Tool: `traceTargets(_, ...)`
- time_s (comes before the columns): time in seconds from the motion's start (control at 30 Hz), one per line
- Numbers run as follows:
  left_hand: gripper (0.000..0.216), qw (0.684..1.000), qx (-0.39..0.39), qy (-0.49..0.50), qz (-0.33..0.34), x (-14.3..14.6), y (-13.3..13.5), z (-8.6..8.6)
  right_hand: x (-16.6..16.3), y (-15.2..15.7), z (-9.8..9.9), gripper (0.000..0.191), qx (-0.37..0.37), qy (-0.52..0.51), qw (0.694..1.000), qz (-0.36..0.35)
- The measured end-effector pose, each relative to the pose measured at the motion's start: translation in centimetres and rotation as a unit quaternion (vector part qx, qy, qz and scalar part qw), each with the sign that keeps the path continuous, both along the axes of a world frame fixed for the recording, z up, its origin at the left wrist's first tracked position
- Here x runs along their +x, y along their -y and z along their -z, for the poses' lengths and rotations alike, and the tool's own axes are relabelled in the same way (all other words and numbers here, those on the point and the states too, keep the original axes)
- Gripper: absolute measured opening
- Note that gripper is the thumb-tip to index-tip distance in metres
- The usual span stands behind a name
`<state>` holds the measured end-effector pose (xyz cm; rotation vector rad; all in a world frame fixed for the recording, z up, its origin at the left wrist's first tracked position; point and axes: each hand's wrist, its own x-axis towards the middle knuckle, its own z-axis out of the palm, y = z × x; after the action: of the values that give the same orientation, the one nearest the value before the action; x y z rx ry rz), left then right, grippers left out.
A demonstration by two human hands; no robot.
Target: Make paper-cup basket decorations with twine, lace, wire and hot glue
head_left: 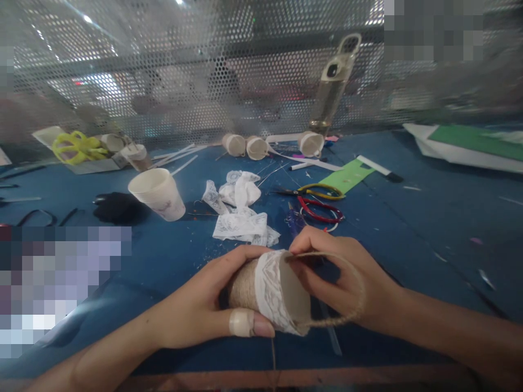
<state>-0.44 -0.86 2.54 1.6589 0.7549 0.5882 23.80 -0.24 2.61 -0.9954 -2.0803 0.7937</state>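
My left hand is wrapped round a paper cup lying on its side, its body wound with jute twine and its rim banded with white lace. A plaster covers my left thumb. My right hand pinches the cup's rim, where a loop of jute twine forms a handle arching over the fingers. A loose twine end hangs down below the cup.
On the blue table lie lace scraps, a tipped white cup, red and yellow scissors, green card, several small cups and a tray with yellow scissors. A bottle leans on perforated mesh behind.
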Motion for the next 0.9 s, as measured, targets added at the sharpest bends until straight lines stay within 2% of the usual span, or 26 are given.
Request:
traceTargets(0.4, 0.058, 1.0, -0.006, 0.012, 0.003, -0.06, -0.04, 0.07, 0.23, 0.14, 0.23, 0.006, -0.013, -0.012, 0.999, -0.029)
traceTargets(0.57, 0.06, 1.0, 0.007, -0.002, 0.01, 0.03, -0.02, 0.04, 0.09, 0.21, 0.71, 0.01, -0.017, -0.022, 1.0, 0.004)
traceTargets(0.7, 0.065, 0.999, 0.028, -0.014, 0.015, 0.11, 0.04, 0.11, 0.18, 0.27, 0.62, 0.008, -0.012, -0.009, 1.0, 0.003)
traceTargets(0.77, 0.063, 1.0, 0.005, 0.01, 0.01, 0.03, 0.05, 0.18, 0.32, 0.22, 0.42, 0.008, -0.018, -0.008, 1.0, -0.007)
traceTargets(0.9, 0.052, 0.989, -0.106, 0.101, -0.005, -0.33, -0.13, 0.31, 0.59, 0.1, 0.21, 0.006, -0.032, -0.066, 0.995, -0.065)
